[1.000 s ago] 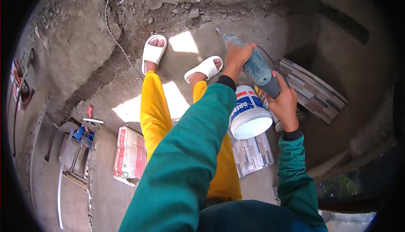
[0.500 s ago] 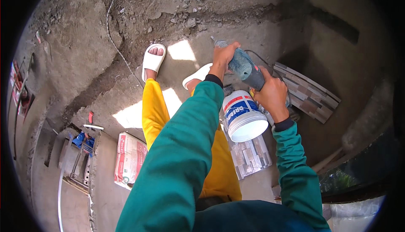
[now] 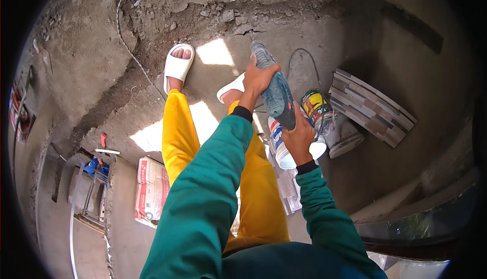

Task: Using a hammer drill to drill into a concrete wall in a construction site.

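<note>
My left hand [image 3: 259, 77] is closed round the front of a teal-and-dark rotary hammer [image 3: 275, 96]. My right hand [image 3: 299, 139] grips its rear handle, over a white bucket [image 3: 284, 159] with a blue label. The chisel bit [image 3: 252, 36] points away from me, its tip at a cracked, broken edge of the concrete [image 3: 246, 29]; whether it touches cannot be made out. A black cord [image 3: 310, 58] loops to the right of the tool. My feet in white slides [image 3: 176, 71] stand left of and below the bit.
Rubble [image 3: 227, 15] lines a trench across the top. Wood-look tiles [image 3: 373, 106], a colourful container [image 3: 315, 105] and dusty boots [image 3: 345, 144] lie right. At lower left are a red-and-white sack [image 3: 151, 187], a red-handled tool [image 3: 103, 139] and metal pieces [image 3: 94, 198]. A thin rope [image 3: 127, 45] crosses the ground.
Both hands have swung the tool leftward and more upright in the picture, bringing the bit to the cracked edge. The bucket is now mostly behind my right hand, exposing the colourful container.
</note>
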The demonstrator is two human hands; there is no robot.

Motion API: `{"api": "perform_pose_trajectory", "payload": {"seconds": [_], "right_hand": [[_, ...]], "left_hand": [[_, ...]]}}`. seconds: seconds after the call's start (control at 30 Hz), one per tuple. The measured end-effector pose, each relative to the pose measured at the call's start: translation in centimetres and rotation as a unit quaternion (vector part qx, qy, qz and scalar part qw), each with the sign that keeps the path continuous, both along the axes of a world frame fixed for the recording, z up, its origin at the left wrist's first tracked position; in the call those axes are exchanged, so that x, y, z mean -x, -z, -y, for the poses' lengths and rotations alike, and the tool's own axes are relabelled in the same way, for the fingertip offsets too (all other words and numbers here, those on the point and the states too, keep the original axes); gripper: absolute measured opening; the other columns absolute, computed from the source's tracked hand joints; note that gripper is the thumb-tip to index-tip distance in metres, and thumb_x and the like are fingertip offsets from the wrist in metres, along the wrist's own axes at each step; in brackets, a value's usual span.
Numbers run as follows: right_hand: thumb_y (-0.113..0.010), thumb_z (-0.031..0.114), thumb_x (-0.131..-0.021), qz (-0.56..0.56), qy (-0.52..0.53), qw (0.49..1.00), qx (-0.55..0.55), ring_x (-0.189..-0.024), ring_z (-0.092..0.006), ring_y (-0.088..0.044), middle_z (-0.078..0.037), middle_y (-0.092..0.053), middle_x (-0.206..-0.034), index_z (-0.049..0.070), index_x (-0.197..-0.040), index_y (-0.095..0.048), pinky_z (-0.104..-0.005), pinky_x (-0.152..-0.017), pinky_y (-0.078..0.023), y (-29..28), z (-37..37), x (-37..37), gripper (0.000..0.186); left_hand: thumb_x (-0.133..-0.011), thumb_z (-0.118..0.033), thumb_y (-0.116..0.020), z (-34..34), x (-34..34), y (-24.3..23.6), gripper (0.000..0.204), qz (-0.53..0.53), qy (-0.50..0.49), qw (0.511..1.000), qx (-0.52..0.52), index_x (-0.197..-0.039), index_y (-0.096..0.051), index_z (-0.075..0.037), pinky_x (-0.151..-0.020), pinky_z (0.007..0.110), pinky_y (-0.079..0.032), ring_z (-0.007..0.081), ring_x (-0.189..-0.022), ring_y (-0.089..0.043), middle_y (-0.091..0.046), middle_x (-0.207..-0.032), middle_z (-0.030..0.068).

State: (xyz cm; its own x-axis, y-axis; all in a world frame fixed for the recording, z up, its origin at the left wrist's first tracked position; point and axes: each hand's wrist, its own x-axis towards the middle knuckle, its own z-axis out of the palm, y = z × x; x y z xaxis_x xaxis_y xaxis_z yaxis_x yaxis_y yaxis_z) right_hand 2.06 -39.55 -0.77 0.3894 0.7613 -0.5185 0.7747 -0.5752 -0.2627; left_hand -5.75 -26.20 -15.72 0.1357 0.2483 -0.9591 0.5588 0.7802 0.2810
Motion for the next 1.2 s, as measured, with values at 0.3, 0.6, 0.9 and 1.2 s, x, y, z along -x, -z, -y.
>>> {"api": "perform_pose_trajectory", "payload": {"seconds": [0.3,0.6,0.9,1.2], "right_hand": [[-0.075,-0.001,-0.066,0.013,0.099,0.994,-0.054,-0.084,-0.0424,-0.068,-0.025,-0.068,-0.096,0.002,-0.129,-0.057,-0.0433,-0.073,-0.054,-6.9,3.5,-2.8,0.066],[-0.067,-0.003,-0.066,0.021,0.14,0.988,-0.067,-0.088,-0.0428,-0.068,-0.027,-0.067,-0.091,-0.001,-0.126,-0.058,-0.0397,-0.075,-0.054,-10.1,0.5,-6.5,0.061],[-0.066,0.0,-0.065,0.013,0.113,0.993,0.012,-0.089,-0.0461,-0.064,-0.028,-0.066,-0.092,0.004,-0.126,-0.059,-0.0447,-0.08,-0.052,-8.0,-5.0,-8.7,0.062],[-0.071,0.004,-0.066,0.074,0.062,0.989,0.109,-0.084,-0.0461,-0.065,-0.027,-0.067,-0.088,0.007,-0.129,-0.055,-0.0501,-0.077,-0.052,-7.5,-7.7,-8.8,0.066]], "left_hand": [[-0.066,-0.058,-0.07,2.2,-3.9,-9.6,0.106,-0.019,0.091,0.994,-0.052,-0.147,-0.036,0.001,-0.097,0.039,-0.047,0.038,-0.115,-0.061,-0.059,-0.126,0.0293],[-0.068,-0.062,-0.067,-0.1,-8.8,-11.9,0.102,0.053,0.11,0.99,-0.077,-0.146,-0.039,-0.001,-0.095,0.043,-0.048,0.0389,-0.113,-0.061,-0.062,-0.121,0.0297],[-0.074,-0.058,-0.065,-2.1,-9.2,-7.3,0.093,0.091,0.068,0.993,-0.031,-0.148,-0.039,-0.008,-0.105,0.045,-0.041,0.0473,-0.126,-0.049,-0.054,-0.131,0.0318],[-0.066,-0.061,-0.078,-1.7,-5.6,-11.9,0.082,0.369,0.146,0.863,-0.313,-0.132,-0.058,-0.018,-0.111,0.065,-0.014,0.0392,-0.147,-0.016,-0.039,-0.149,0.016]]}}
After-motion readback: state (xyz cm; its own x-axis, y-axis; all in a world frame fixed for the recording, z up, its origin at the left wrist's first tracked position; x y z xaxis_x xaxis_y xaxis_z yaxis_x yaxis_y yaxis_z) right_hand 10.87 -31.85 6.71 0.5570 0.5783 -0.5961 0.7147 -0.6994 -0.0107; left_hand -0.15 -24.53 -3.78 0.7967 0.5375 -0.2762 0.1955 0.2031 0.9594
